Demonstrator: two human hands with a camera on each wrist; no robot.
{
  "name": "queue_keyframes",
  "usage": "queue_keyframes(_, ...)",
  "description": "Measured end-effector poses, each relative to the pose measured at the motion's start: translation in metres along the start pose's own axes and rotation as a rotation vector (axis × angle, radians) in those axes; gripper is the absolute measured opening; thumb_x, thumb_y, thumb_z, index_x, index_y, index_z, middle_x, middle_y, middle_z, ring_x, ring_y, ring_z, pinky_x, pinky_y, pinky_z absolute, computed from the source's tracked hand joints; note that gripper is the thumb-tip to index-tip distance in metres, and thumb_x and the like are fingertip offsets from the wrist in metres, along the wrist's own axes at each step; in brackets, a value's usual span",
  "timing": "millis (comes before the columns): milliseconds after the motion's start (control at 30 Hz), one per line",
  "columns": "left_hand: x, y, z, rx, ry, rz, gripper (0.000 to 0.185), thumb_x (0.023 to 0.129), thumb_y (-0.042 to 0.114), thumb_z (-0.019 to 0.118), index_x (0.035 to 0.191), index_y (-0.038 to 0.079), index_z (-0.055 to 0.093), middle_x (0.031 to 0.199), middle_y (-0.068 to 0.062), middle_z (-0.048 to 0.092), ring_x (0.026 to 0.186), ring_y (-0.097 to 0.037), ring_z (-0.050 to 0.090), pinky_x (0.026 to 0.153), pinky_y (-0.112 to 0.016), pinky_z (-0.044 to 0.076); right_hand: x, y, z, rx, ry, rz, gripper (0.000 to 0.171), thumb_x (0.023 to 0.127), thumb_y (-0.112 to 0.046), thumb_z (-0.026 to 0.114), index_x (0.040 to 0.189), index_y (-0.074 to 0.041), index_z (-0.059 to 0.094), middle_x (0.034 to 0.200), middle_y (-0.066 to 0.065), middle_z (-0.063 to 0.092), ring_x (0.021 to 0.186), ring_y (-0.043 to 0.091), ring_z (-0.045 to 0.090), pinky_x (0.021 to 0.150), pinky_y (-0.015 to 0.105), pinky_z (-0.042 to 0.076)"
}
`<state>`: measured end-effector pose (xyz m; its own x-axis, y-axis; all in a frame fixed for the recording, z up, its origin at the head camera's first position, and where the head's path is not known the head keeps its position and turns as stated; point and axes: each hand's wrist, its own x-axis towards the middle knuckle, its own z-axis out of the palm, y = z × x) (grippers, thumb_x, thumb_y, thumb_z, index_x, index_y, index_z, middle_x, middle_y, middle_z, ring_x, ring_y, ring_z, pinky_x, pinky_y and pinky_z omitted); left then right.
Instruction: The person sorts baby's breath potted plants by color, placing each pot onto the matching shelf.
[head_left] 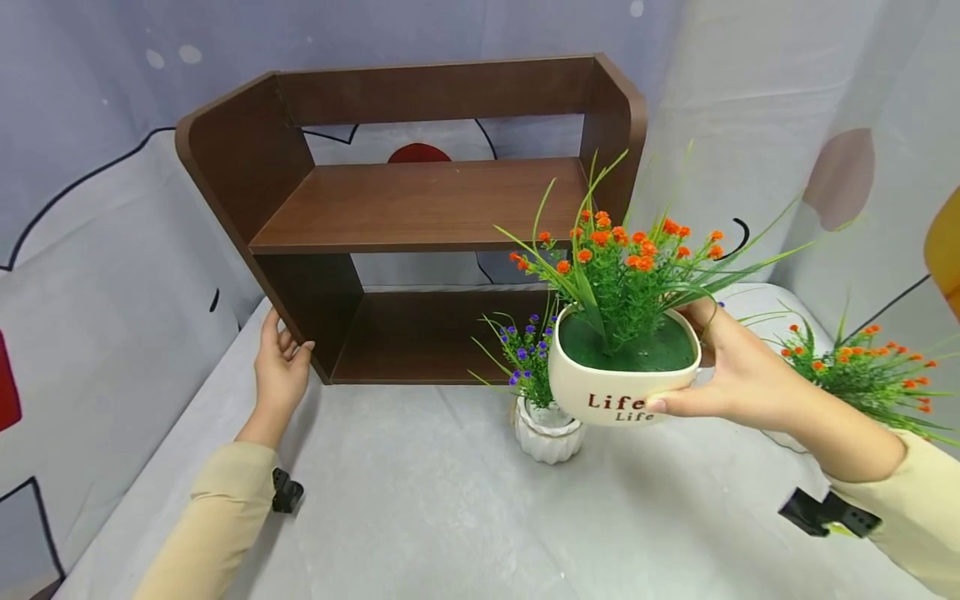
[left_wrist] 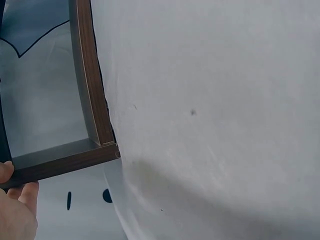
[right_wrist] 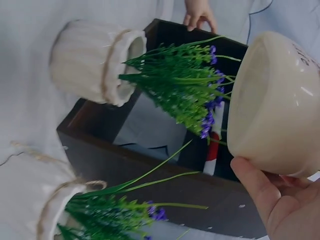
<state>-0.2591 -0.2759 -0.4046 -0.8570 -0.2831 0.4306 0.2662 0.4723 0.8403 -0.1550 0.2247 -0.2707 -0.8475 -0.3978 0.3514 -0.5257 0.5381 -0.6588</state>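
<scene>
My right hand (head_left: 693, 367) grips a cream pot (head_left: 622, 392) marked "Life", holding orange flowers and long grass, a little above the table. In the right wrist view the thumb (right_wrist: 257, 192) lies under the cream pot (right_wrist: 280, 105). Just below and left of it, a small white ribbed pot of purple flowers (head_left: 547, 429) stands on the cloth. My left hand (head_left: 288, 346) holds the lower left side panel of a brown wooden shelf (head_left: 420, 208), its fingers over the front edge. The left wrist view shows the thumb (left_wrist: 5, 172) and fingers on the shelf's edge (left_wrist: 60, 162).
A grey-white cloth (head_left: 420, 517) covers the table, and printed fabric hangs behind. Another orange-flower plant (head_left: 862, 367) stands at the right, partly behind my right arm. The right wrist view shows a second ribbed pot (right_wrist: 40, 200) with greenery at lower left.
</scene>
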Motion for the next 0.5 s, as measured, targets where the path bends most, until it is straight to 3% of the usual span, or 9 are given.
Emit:
queue_keyframes(200, -0.001, 0.002, 0.0, 0.017, -0.003, -0.012, 0.066, 0.089, -0.014, 0.05, 0.148, 0.01, 0.029, 0.133, -0.027, 0.052, 0.12, -0.036, 0.051, 0.088, -0.007, 0.046, 0.011, -0.016, 0.002, 0.042, 0.0, -0.008, 0.081, 0.06, -0.003, 0.087, 0.128, -0.006, 0.042, 0.115, 0.008, 0.055, 0.086, 0.005, 0.06, 0.068, 0.02, 0.053)
queue_keyframes(367, -0.001, 0.002, 0.0, 0.027, 0.004, -0.009, 0.068, 0.089, -0.013, 0.052, 0.148, 0.013, 0.03, 0.132, -0.025, 0.053, 0.119, -0.033, 0.053, 0.094, -0.015, 0.048, 0.022, -0.027, 0.005, 0.053, 0.019, -0.066, 0.08, 0.062, -0.003, 0.086, 0.129, -0.007, 0.041, 0.115, 0.009, 0.056, 0.089, 0.004, 0.059, 0.068, 0.019, 0.055)
queue_keyframes(500, 0.0, 0.001, -0.001, 0.009, -0.003, -0.016, 0.068, 0.089, -0.014, 0.052, 0.148, 0.012, 0.03, 0.133, -0.024, 0.053, 0.12, -0.032, 0.052, 0.093, -0.013, 0.047, 0.029, -0.037, 0.007, 0.022, 0.031, -0.045, 0.077, 0.063, -0.007, 0.087, 0.126, -0.007, 0.043, 0.114, 0.009, 0.058, 0.086, 0.004, 0.059, 0.069, 0.018, 0.054)
